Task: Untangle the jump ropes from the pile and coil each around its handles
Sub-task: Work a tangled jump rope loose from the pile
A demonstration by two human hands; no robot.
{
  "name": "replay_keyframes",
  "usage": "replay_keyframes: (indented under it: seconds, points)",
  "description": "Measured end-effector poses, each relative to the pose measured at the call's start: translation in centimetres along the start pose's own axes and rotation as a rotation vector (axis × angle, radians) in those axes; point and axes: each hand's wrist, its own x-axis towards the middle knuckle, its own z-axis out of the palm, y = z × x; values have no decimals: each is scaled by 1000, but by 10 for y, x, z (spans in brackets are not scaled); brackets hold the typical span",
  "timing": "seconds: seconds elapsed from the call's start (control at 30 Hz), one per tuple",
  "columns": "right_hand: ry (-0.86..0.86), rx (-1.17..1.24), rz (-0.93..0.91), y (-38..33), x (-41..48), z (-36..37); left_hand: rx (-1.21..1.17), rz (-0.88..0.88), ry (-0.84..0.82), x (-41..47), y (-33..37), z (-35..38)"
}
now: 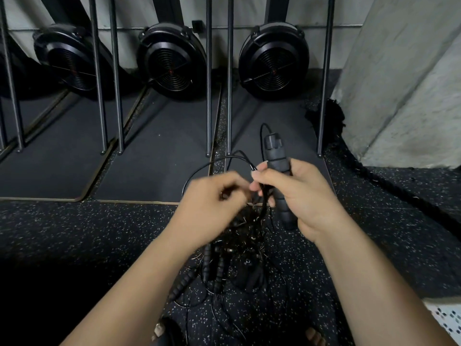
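1. Right hand (299,196) has its fingers curled round a black ribbed handle (274,148), held nearly upright with its capped end pointing away from the person; thumb and forefinger also press on a thin black cord (199,171) beside the grip.
2. Left hand (212,201), just left of the right one, is blurred; its fingers are curled towards the cord, but whether they pinch it cannot be told.
3. Below both hands and nearer the person lies the pile of jump ropes (239,245), a knot of cords and several more handles on the speckled floor (74,233); strands rise from it to the right hand.
4. Just beyond the hands the cord arcs in a loop from the left hand's side up to the right thumb.
5. Farther out, dark mats (154,146) lie side by side, with metal poles (209,96) standing on them.
6. Behind the poles, three black fan wheels (172,61) stand against the wall.
7. Far right of the right hand, a thick rope (389,186) runs along the floor beside a concrete pillar (411,83).
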Motion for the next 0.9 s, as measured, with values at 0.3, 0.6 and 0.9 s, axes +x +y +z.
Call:
replay_keyframes:
  seconds: [0.3, 0.6, 0.9]
  points:
    - [-12, -114, -64, 7, -2, 10, 67, -145, 310, 6, -5, -9]
    - [9, -195, -88, 9, -2, 12, -57, 34, 164, 5, -1, -5]
    - [97, -533, -316, 15, 0, 12, -133, 0, 217, 7, 5, -10]
